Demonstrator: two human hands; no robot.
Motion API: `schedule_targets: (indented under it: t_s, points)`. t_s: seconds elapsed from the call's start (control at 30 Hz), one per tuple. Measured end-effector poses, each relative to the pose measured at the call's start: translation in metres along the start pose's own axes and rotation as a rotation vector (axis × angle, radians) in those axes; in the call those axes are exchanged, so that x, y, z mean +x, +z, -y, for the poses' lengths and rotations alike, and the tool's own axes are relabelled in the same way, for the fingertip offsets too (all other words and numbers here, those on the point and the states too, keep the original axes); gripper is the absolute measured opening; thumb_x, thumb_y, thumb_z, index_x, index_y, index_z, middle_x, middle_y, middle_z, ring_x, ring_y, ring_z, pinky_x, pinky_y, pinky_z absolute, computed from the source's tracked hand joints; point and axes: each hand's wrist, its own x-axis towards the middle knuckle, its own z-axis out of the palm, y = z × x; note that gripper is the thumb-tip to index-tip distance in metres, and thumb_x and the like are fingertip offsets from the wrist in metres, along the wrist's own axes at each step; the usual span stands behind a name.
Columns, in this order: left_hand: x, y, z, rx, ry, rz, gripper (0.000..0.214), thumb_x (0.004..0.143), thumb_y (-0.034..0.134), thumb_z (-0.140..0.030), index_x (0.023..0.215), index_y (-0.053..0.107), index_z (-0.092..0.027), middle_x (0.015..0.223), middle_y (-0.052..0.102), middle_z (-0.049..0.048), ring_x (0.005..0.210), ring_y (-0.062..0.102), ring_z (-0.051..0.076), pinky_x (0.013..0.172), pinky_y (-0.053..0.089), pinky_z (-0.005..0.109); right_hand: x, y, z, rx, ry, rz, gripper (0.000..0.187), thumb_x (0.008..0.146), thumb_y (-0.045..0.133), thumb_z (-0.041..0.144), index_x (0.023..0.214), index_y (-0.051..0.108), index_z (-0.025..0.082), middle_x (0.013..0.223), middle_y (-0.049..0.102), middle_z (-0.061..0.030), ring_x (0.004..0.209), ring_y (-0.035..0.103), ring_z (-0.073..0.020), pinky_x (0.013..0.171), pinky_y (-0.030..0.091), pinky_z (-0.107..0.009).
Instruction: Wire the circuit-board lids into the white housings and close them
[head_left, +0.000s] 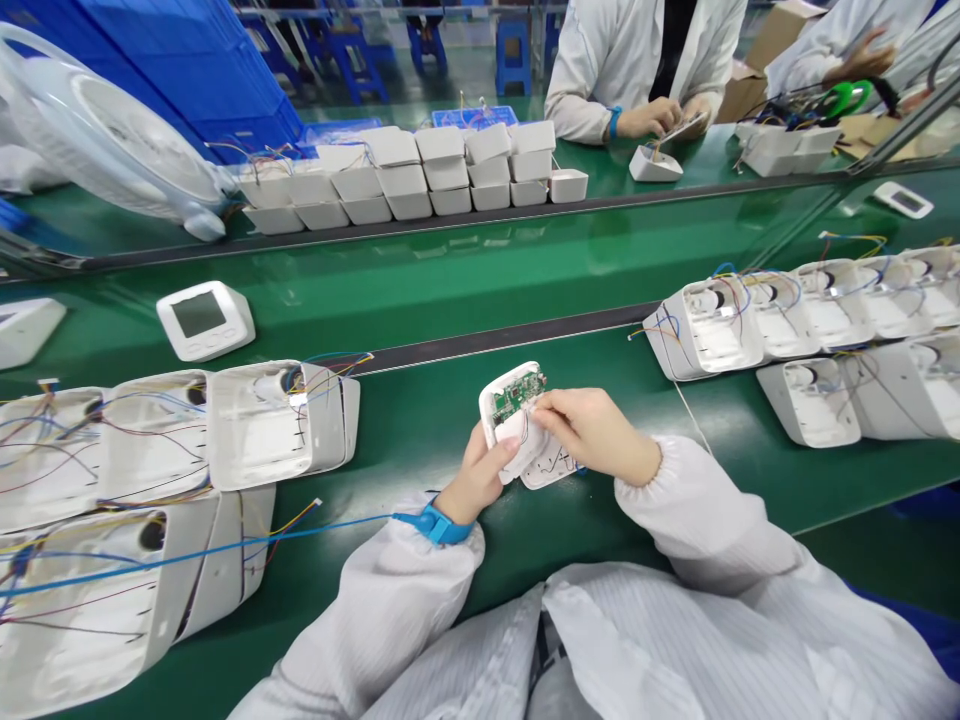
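Observation:
My left hand (482, 470) is closed round the lower left side of a white plastic housing (489, 400), tilted above the green bench. A green circuit board (517, 397) sits in the upper part of the housing. My right hand (592, 428) is at the board's right edge, thumb and forefinger pinched together; what lies between them is too small to make out. Just below, a second white shell (551, 468) with thin dark wires in it is partly covered by the hands. A blue wrist strap (436, 524) with a cord circles my left wrist.
Open white housings with loose wires stand in rows at left (259, 430) and right (720, 330). A finished-looking white unit with a screen (206, 318) lies at upper left. Beyond the ledge are stacked white shells (405, 180), a white fan (112, 120) and a co-worker's hands (652, 118).

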Motion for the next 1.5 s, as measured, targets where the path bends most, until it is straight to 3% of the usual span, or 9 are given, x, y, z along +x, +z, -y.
schedule_targets:
  t_s: [0.2, 0.63, 0.7, 0.9, 1.0, 1.13, 1.23, 1.33, 1.5]
  points:
    - [-0.003, 0.001, 0.007, 0.042, 0.042, 0.046, 0.055, 0.072, 0.076, -0.044, 0.117, 0.063, -0.015, 0.115, 0.069, 0.0104, 0.108, 0.063, 0.032, 0.097, 0.047, 0.044, 0.002, -0.001, 0.003, 0.309, 0.238, 0.074, 0.026, 0.094, 0.051, 0.03, 0.074, 0.061, 0.017, 0.063, 0.063, 0.0014, 0.056, 0.056, -0.0105, 0.057, 0.041, -0.022]
    - [-0.003, -0.001, 0.018, 0.123, 0.145, 0.079, 0.056, 0.077, 0.07, -0.05, 0.12, 0.062, -0.016, 0.121, 0.066, 0.0114, 0.114, 0.06, 0.031, 0.102, 0.044, 0.045, 0.002, 0.004, 0.0, 0.663, 0.413, 0.108, 0.031, 0.09, 0.056, 0.04, 0.07, 0.061, 0.017, 0.065, 0.06, 0.0006, 0.056, 0.053, -0.0106, 0.054, 0.042, -0.022]
    - [-0.003, 0.0, 0.017, 0.161, 0.165, 0.09, 0.053, 0.079, 0.067, -0.051, 0.119, 0.063, -0.016, 0.118, 0.067, 0.0108, 0.11, 0.061, 0.03, 0.101, 0.045, 0.043, 0.001, 0.004, 0.001, 0.55, 0.374, 0.078, 0.03, 0.091, 0.055, 0.037, 0.071, 0.06, 0.017, 0.062, 0.06, 0.0014, 0.054, 0.053, -0.0104, 0.054, 0.041, -0.022]
    - [0.001, -0.002, 0.011, 0.254, 0.199, 0.129, 0.05, 0.082, 0.065, -0.048, 0.12, 0.064, -0.016, 0.12, 0.066, 0.01, 0.112, 0.059, 0.029, 0.104, 0.043, 0.044, -0.005, 0.015, 0.007, -0.163, 0.069, -0.167, 0.022, 0.096, 0.05, 0.027, 0.08, 0.063, 0.017, 0.075, 0.068, -0.0024, 0.068, 0.061, -0.0151, 0.065, 0.044, -0.027]
    - [0.003, -0.005, 0.01, 0.207, 0.164, 0.098, 0.049, 0.08, 0.068, -0.046, 0.119, 0.065, -0.016, 0.123, 0.066, 0.01, 0.115, 0.058, 0.031, 0.106, 0.041, 0.045, -0.005, 0.019, 0.006, -0.357, -0.014, -0.243, 0.025, 0.098, 0.048, 0.028, 0.081, 0.063, 0.017, 0.073, 0.067, -0.0036, 0.069, 0.063, -0.0177, 0.065, 0.046, -0.029]
    - [0.002, -0.004, 0.005, 0.061, 0.063, 0.144, 0.055, 0.077, 0.07, -0.046, 0.122, 0.063, -0.015, 0.122, 0.066, 0.011, 0.112, 0.061, 0.032, 0.1, 0.047, 0.044, -0.001, 0.016, -0.005, -0.304, -0.095, -0.398, 0.023, 0.094, 0.056, 0.038, 0.105, 0.063, 0.018, 0.107, 0.069, -0.0111, 0.1, 0.065, -0.0231, 0.084, 0.054, -0.036]
    - [0.0, 0.0, 0.001, -0.037, -0.005, 0.134, 0.054, 0.073, 0.074, -0.042, 0.12, 0.064, -0.017, 0.115, 0.07, 0.0095, 0.104, 0.065, 0.03, 0.093, 0.051, 0.042, 0.003, 0.01, -0.015, -0.186, -0.241, -0.343, 0.042, 0.095, 0.054, 0.038, 0.133, 0.051, 0.019, 0.137, 0.054, -0.0152, 0.124, 0.055, -0.0253, 0.1, 0.051, -0.042]
    - [-0.001, 0.003, -0.001, -0.061, -0.035, 0.153, 0.055, 0.072, 0.075, -0.039, 0.12, 0.063, -0.016, 0.111, 0.071, 0.0093, 0.1, 0.067, 0.03, 0.091, 0.052, 0.042, 0.004, 0.008, -0.021, -0.133, -0.354, -0.261, 0.046, 0.097, 0.051, 0.034, 0.14, 0.044, 0.02, 0.137, 0.056, -0.0146, 0.124, 0.056, -0.0246, 0.1, 0.051, -0.043]
    - [0.0, 0.003, 0.0, -0.052, -0.033, 0.16, 0.06, 0.072, 0.074, -0.041, 0.124, 0.062, -0.015, 0.114, 0.07, 0.0106, 0.103, 0.066, 0.031, 0.093, 0.052, 0.043, 0.002, 0.012, -0.021, -0.139, -0.36, -0.326, 0.042, 0.096, 0.055, 0.029, 0.136, 0.049, 0.018, 0.129, 0.062, -0.0156, 0.116, 0.061, -0.0243, 0.092, 0.054, -0.041]
